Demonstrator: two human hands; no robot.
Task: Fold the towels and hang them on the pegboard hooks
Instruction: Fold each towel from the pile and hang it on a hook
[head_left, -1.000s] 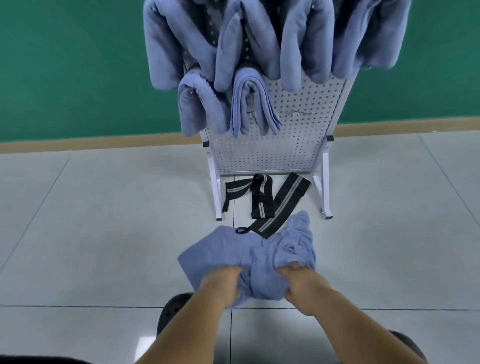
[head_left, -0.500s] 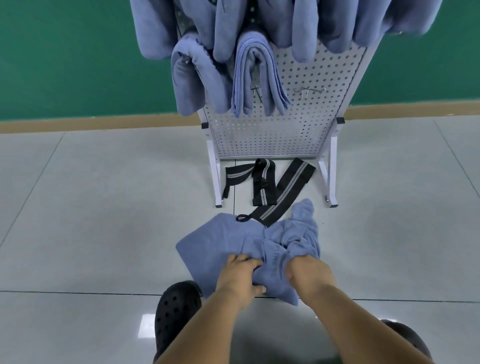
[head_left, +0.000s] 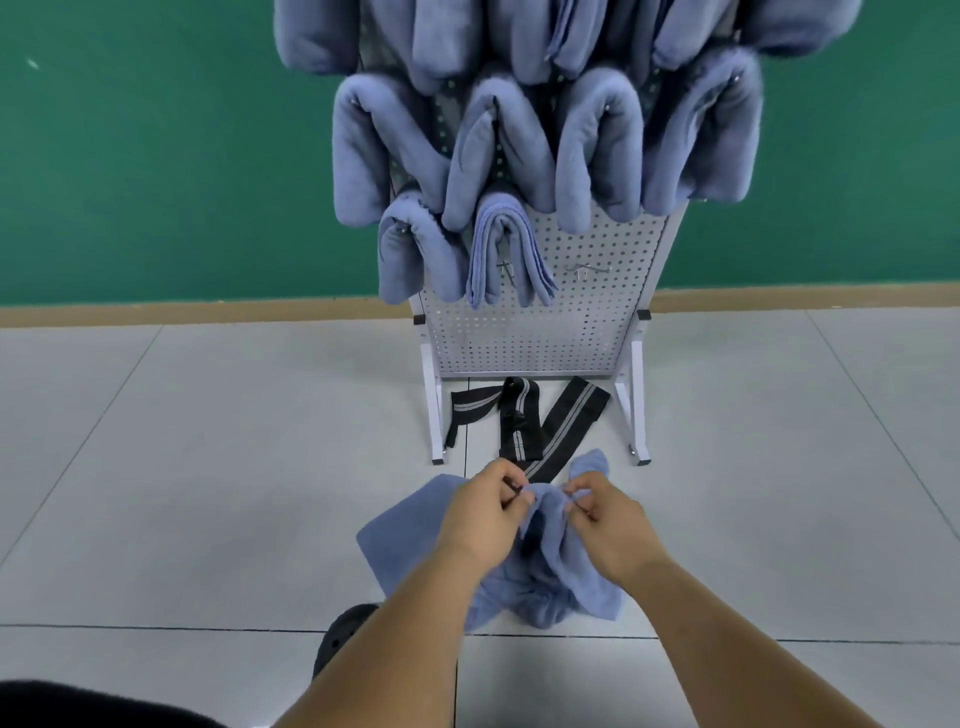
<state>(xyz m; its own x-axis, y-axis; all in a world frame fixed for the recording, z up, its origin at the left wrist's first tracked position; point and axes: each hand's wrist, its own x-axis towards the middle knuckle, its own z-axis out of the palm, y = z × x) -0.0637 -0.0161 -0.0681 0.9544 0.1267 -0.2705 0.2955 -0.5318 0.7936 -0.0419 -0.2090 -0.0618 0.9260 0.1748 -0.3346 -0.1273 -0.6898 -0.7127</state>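
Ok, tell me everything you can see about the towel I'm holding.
The blue towel is soft, fleecy-looking cloth, crumpled and not yet folded. The left hand and right hand each pinch its upper edge, while its lower part bunches on the grey tiled floor in front of the pegboard stand.
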